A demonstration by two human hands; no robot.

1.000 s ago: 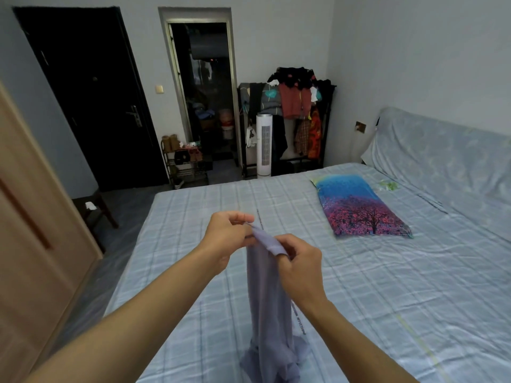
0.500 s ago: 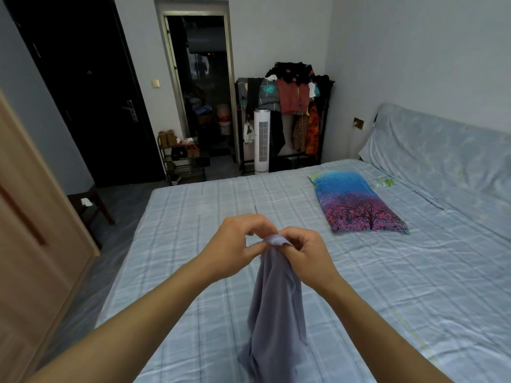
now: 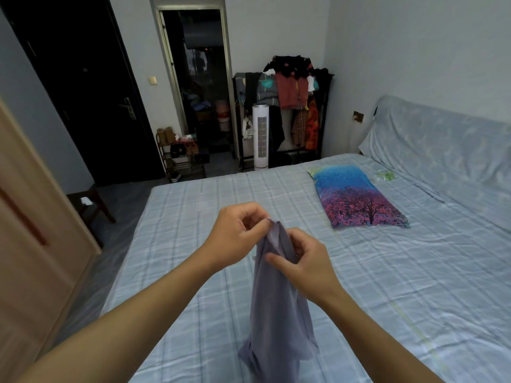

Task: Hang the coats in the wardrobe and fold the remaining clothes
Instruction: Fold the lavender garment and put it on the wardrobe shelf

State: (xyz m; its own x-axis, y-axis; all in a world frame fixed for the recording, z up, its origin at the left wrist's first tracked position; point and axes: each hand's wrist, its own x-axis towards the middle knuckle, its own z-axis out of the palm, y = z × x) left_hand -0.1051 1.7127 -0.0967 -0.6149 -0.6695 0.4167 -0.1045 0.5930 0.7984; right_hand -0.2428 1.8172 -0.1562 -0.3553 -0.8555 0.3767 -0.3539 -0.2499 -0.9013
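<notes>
Both the left hand (image 3: 237,239) and right hand (image 3: 304,261) pinch the top of a grey garment (image 3: 276,305), whose lower end is cut off by the frame's bottom edge above the bed (image 3: 387,286).

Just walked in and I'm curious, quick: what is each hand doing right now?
Left hand: pinching the top edge of the purple-grey garment.
Right hand: fingers curled round the same garment, just below the top.

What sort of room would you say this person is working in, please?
Most likely a bedroom in a home: a wide bed with a checked sheet and a pillow, a clothes rack hung with garments, and a wooden wardrobe beside the bed.
</notes>
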